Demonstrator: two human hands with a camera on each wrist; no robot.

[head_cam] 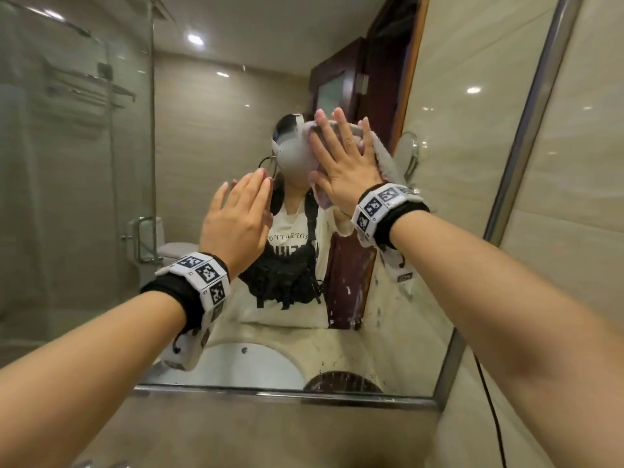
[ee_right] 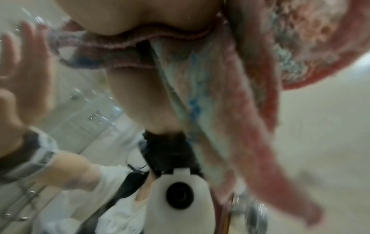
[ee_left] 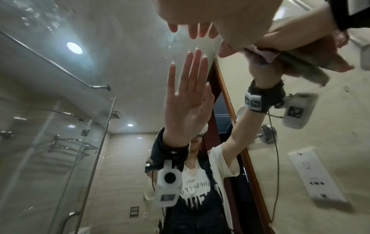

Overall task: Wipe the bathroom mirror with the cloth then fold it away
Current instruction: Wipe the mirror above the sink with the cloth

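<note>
So this is mid-wipe, step 1 of 2 as I read it. The right hand (head_cam: 341, 163) has its fingers spread flat and is pressing the cloth (head_cam: 383, 153) against the mirror (head_cam: 439, 197), roughly in the upper middle of the glass, right of center. It's not pinching the cloth at all, just palm and straight fingers pushing it onto the surface; a loose corner of it hangs down past the wrist. In the right wrist view the cloth (ee_right: 250, 110) looks pinkish with a blue pattern, blurry though, so I'd guess the hand is moving.

The left hand (head_cam: 236, 217) is open too, fingers straight and close together, holding nothing. Fingertips look like they're touching the glass or just off it, can't say which for sure.

There are specks and drips lower right on the mirror near the bottom frame (head_cam: 287, 393), so I'd say the wiping isn't done. Next move probably calls for keeping that flat pressure and sweeping down toward those spots. Folding only comes after that, and it'll need both hands on the cloth.
</note>
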